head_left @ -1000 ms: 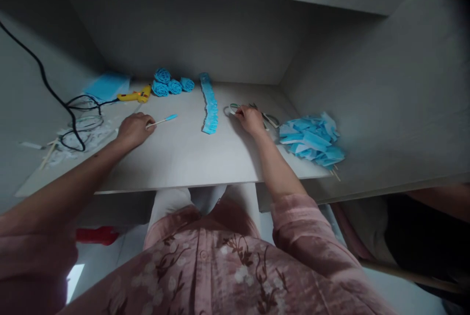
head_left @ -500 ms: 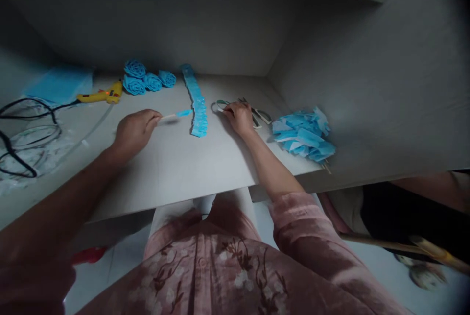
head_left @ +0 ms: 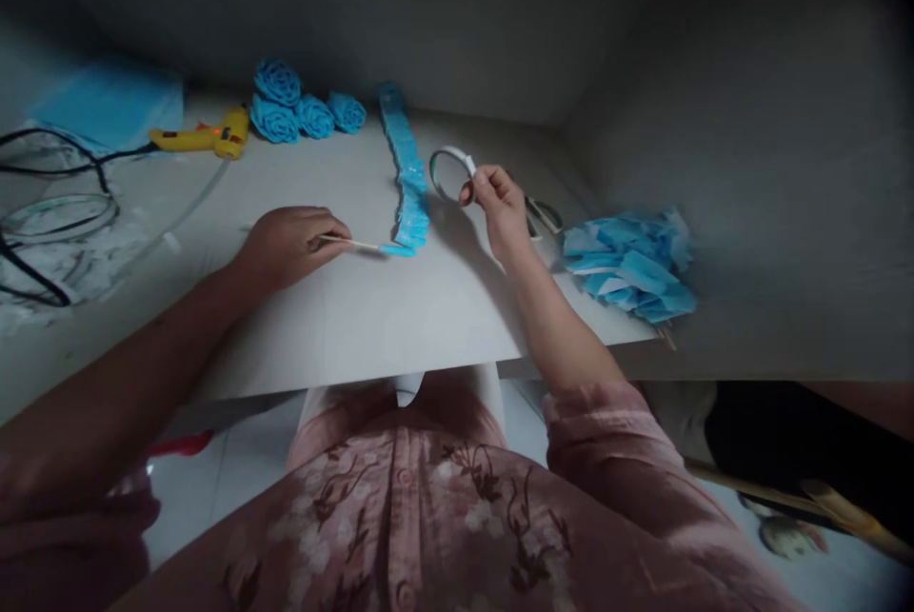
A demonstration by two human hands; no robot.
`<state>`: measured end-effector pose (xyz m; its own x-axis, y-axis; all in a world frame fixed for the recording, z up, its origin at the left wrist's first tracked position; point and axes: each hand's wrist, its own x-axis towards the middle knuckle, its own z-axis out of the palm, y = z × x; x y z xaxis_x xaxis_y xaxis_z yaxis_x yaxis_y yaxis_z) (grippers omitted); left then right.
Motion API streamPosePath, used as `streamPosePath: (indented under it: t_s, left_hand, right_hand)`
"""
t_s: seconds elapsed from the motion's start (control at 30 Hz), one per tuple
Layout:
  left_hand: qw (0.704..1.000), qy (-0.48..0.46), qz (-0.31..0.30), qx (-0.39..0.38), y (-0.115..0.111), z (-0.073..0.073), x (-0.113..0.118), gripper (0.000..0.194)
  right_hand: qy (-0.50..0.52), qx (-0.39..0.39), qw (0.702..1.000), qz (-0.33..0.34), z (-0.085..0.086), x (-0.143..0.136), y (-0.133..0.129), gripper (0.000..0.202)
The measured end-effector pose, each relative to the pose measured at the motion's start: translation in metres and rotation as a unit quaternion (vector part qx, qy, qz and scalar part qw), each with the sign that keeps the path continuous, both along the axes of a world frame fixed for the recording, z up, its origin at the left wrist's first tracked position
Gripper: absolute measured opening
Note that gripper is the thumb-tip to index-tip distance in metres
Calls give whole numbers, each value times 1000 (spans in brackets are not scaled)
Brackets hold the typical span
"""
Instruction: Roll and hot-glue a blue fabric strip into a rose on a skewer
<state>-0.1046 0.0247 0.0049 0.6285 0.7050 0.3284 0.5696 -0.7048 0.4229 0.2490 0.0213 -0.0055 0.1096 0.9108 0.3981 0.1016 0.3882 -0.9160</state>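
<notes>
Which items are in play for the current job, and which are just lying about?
In play, it seems:
- blue-tipped stick, in left hand
- tape roll, in right hand
- pleated blue strip, by the stick's tip

Lying about, probably:
- glue gun
- four blue rosettes
- scissors
- blue bundle
- blue sheets
- white scraps

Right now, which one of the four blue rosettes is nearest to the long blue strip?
The rightmost rosette, at the end of the front row, is nearest to the strip. The other three rosettes sit further left.
</notes>
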Motion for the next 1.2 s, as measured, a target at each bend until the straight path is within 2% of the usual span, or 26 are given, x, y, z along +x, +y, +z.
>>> streamPosePath:
  t_s: [0.13, 0.43, 0.67, 0.77, 0.9, 1.0, 1.07, 1.2]
  left_hand:
    - [1000, 15, 9, 4, -1, 2, 0, 35]
    - [997, 67, 20, -18, -4, 6, 1, 35]
    - [995, 70, -4, -65, 2, -2, -1, 32]
    - [995, 55, -17, -87, 4, -5, 1, 33]
    - [996, -7, -27, -82, -1, -1, 8, 37]
    - [993, -89, -3, -79, -11, 4, 17, 34]
    - [983, -154, 20, -96, -17, 5, 23, 31]
    - [956, -256, 42, -139, -23, 2, 30, 33]
  right_hand:
    - [2, 28, 1000, 4, -3, -1, 1, 62]
    - [5, 32, 999, -15, -5, 3, 3, 57]
    - [-8, -8, 998, -65, -4, 4, 2, 53]
    - [-30, 2, 997, -74, 2, 0, -3, 58]
    - [-118, 87, 988, -56, 9, -17, -18, 61]
    - [-253, 152, 955, -30, 11, -36, -31, 60]
    - [-312, 167, 935, -11, 11, -47, -38, 63]
    - [-355, 164, 920, 11, 8, -60, -43, 68]
